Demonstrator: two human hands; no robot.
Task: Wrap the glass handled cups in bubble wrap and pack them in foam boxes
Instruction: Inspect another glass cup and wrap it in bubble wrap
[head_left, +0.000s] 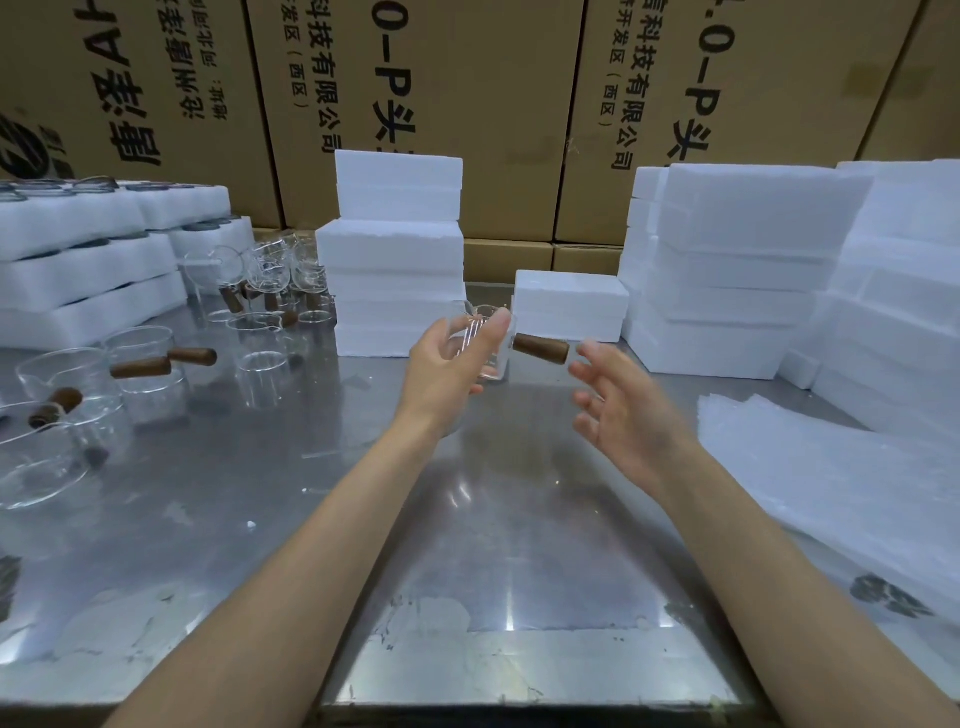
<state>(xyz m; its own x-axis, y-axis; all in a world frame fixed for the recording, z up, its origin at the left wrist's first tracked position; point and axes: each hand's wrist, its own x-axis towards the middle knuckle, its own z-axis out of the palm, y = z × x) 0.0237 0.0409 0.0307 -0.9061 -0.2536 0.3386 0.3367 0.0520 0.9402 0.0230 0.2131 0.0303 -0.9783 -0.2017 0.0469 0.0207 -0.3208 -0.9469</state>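
Left hand grasps a glass cup, wooden handle at 3 o'clock; right hand hovers released beside it.

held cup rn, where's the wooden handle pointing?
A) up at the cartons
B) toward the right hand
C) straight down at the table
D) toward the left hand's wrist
B: the left hand grips the glass cup by its body, and the wooden handle sticks out sideways toward the open right hand.
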